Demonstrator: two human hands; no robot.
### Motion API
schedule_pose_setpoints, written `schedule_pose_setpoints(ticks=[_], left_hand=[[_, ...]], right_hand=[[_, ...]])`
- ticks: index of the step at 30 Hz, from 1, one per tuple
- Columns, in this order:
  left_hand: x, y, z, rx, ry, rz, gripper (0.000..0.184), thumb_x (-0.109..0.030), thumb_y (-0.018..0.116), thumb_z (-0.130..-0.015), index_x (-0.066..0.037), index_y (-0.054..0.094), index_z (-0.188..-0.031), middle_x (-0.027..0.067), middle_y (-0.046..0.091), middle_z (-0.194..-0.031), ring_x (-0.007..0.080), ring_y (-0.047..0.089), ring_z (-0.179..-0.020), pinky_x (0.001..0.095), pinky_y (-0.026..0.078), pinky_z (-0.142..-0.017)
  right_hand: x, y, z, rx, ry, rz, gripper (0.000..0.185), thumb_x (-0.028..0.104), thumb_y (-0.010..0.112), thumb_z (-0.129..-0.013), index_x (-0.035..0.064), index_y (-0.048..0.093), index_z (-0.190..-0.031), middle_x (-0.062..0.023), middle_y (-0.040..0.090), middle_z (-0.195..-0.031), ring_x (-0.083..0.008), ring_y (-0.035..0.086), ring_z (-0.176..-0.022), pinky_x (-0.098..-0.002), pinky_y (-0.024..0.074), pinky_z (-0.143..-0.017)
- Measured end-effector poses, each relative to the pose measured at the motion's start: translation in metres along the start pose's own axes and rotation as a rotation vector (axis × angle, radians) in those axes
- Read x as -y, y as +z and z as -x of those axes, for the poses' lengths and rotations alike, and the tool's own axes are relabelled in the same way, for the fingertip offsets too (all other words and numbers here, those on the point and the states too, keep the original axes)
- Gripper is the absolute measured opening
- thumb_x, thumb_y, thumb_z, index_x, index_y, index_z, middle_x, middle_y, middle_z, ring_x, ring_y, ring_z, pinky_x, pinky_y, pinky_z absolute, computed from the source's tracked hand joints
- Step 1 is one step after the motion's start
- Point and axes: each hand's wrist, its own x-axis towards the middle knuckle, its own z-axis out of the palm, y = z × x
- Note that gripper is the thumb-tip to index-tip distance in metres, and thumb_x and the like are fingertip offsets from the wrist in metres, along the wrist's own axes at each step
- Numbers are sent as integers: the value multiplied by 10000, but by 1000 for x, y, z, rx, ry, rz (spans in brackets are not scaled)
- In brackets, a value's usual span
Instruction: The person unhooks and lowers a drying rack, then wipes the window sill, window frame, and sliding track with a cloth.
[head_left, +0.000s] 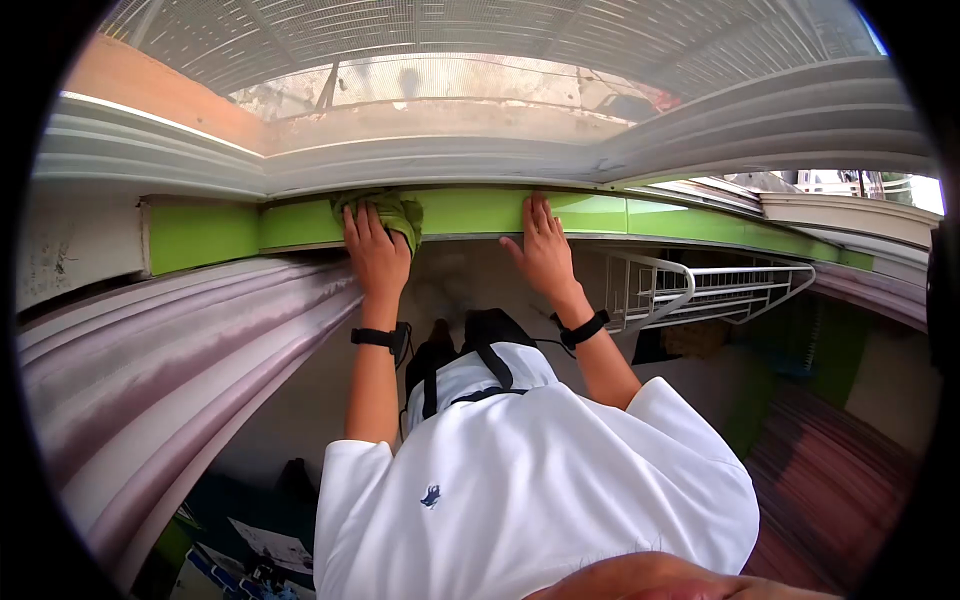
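A green sill [470,213] runs across the view below the window. My left hand [378,250] presses a crumpled green cloth [408,215] onto the sill, left of the middle, with its fingers over the cloth. To the right, my right hand [542,245] rests on the sill with its fingers stretched toward the window and its thumb apart. Nothing is held in it. Both wrists wear black bands.
Beyond the sill is a window with a metal grille [430,30]. A pinkish curtain [200,360] hangs at the left. Below the sill at the right stands a white wire rack [720,285]. Another curtain edge shows at the far right.
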Motion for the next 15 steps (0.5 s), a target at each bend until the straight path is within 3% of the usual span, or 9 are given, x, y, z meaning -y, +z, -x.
schedule_pose_setpoints(ticks=[1,5,7,10,11,15], left_hand=[[-16,4,1,22,32,28,503,-155,554,-885,69,496,-1332,189,483,-1413,411,326,-1401,537,296,-1141],[-73,11,9,111,79,142,510,-161,557,-893,78,477,-1336,214,465,-1417,411,309,-1409,526,274,-1157],[-81,10,13,155,149,204,490,-117,587,-862,25,518,-1326,164,496,-1406,376,354,-1389,509,323,-1134],[-42,-4,8,138,283,243,471,-62,612,-824,-40,578,-1294,100,547,-1365,336,424,-1342,479,384,-1097],[-25,-9,8,51,247,209,447,-40,643,-782,-68,627,-1228,61,596,-1301,300,475,-1296,452,430,-1055],[32,-36,20,-67,83,129,301,-19,593,-801,-20,631,-1099,99,625,-1237,330,515,-1243,460,464,-998]], right_hand=[[0,-2,-2,-29,-18,49,809,419,685,-871,-38,361,-1455,-234,373,-1505,-391,349,-1413,-516,382,-1102],[3,-16,-10,35,-35,49,800,412,689,-869,-40,373,-1449,-233,375,-1508,-385,348,-1415,-514,405,-1085],[8,-23,-11,74,-16,73,793,435,675,-887,-51,381,-1441,-246,351,-1529,-399,365,-1404,-467,414,-1083],[3,-18,-10,21,-51,48,794,412,712,-848,-46,412,-1424,-250,361,-1521,-390,391,-1388,-479,429,-1064],[3,-16,-13,43,-39,35,798,410,713,-847,-46,408,-1427,-255,353,-1525,-389,392,-1389,-474,430,-1061],[3,-16,-14,91,11,6,817,410,706,-845,-39,387,-1448,-257,318,-1545,-389,372,-1403,-465,419,-1070]])
